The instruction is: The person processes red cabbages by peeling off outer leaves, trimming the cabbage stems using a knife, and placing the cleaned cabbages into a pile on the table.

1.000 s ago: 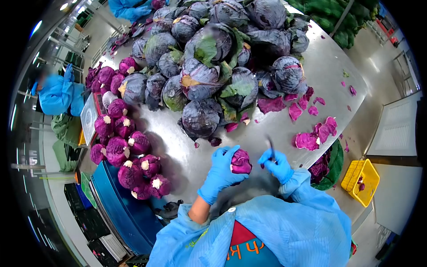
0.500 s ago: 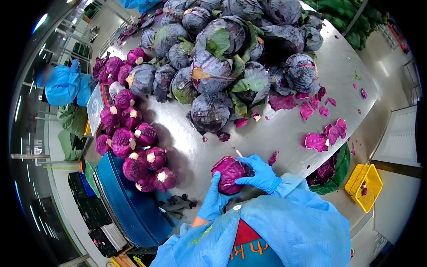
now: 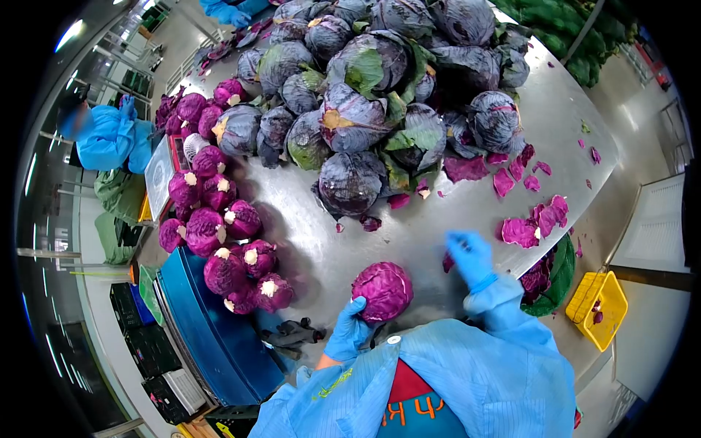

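Observation:
My left hand [image 3: 348,334], in a blue glove, is wrapped round the lower left side of a peeled red cabbage [image 3: 382,291] just above the steel table. My right hand [image 3: 469,257], gloved in blue too, is off the cabbage to the right and smeared by motion. Its fingers look curled, with a small dark spot between them that I cannot make out. Close beside its fingertips lies a purple leaf scrap [image 3: 447,263]. Trimmed red cabbages [image 3: 207,232] with pale cut stems sit in a group at left.
Untrimmed cabbages [image 3: 353,182] with dark outer leaves are heaped across the steel table [image 3: 314,241]. Loose leaves [image 3: 520,232] lie at right. Beyond the edge are a green bag of leaves [image 3: 562,274] and a yellow basket [image 3: 600,310]. A blue chute [image 3: 212,328] stands left; a co-worker [image 3: 109,139] is beyond.
My right hand has left the cabbage and moved right, over the leaf scrap. The thin white stick that showed at its fingers is out of sight. My left hand keeps the cabbage.

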A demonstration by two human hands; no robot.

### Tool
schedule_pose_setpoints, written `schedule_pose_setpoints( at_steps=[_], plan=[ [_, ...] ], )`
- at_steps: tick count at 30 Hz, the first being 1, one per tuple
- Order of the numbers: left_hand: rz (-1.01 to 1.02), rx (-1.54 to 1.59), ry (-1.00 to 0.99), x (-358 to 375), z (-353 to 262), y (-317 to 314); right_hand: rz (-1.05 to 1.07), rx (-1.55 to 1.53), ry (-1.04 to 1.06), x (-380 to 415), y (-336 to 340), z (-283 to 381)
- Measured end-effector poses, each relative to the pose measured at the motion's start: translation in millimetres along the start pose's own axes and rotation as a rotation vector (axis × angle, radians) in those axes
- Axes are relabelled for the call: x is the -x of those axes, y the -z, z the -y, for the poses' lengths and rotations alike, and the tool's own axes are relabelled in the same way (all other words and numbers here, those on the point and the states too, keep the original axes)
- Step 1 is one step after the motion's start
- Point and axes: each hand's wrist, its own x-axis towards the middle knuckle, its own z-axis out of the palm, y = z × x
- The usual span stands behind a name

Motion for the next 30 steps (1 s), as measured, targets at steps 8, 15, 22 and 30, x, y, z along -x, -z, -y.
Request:
schedule_pose_setpoints(
  at_steps=[8, 15, 22, 30],
  plan=[
    [0.124, -0.481, -0.25, -17.8, -0.9, -28.3, 0.508, -0.332, -0.233, 27.9, 7.4, 30.6],
    [0.087, -0.459, -0.299, -20.7, 6.8, -32.5, 0.532, -0.471, -0.343, 51.4, -6.9, 27.5],
    [0.131, -0.53, -0.24, -23.1, 8.8, -30.1, 0.379, 0.344, 0.488, 49.7, -4.5, -0.5],
    [0.213, -0.626, -0.098, -24.5, -12.3, -30.1, -0.096, 0.644, 0.47, -26.0, 68.8, -22.0]
  ],
)
